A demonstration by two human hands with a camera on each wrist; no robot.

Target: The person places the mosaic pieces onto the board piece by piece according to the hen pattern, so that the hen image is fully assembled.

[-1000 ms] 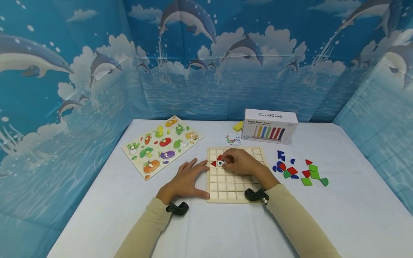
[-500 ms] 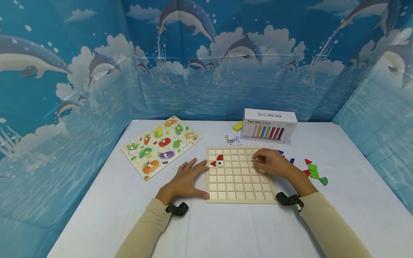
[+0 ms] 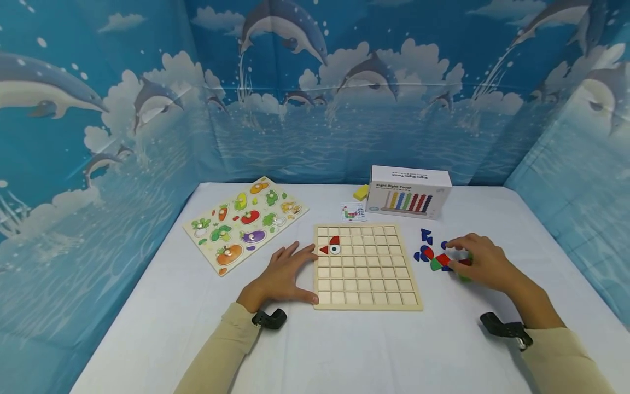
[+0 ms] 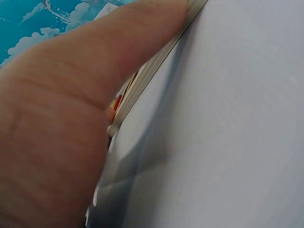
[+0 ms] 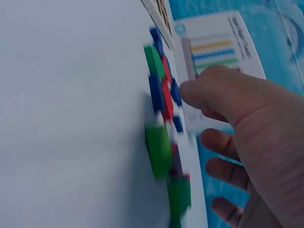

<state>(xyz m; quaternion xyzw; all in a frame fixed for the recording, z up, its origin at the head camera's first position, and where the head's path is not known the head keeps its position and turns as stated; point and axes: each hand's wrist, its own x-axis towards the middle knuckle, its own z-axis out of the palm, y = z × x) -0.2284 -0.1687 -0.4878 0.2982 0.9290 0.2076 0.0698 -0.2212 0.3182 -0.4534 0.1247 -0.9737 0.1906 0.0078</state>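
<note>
My left hand (image 3: 281,276) rests with fingers spread at the left edge of a wooden grid board (image 3: 365,273), thumb and fingertips along its rim. In the left wrist view the thumb (image 4: 128,38) touches the board's side. Near the board's upper left lie a red triangle (image 3: 324,250), a red curved-edge piece (image 3: 334,240) and a white round eye piece (image 3: 334,249). My right hand (image 3: 482,264) hovers over the loose coloured pieces right of the board, holding nothing, with thumb and fingers apart. A red diamond-shaped piece (image 3: 443,259) lies by its fingertips. The hand hides several pieces beneath it.
Blue pieces (image 3: 425,234) and a green piece (image 3: 436,265) lie between board and right hand. Behind the board stand a white box (image 3: 408,191), a picture card (image 3: 353,212) and a yellow block (image 3: 361,192). A vegetable puzzle board (image 3: 236,225) lies at the left.
My right hand has left the pieces on the board and moved right, over the loose pieces. The eye piece stays on the grid. My left hand has kept its place.
</note>
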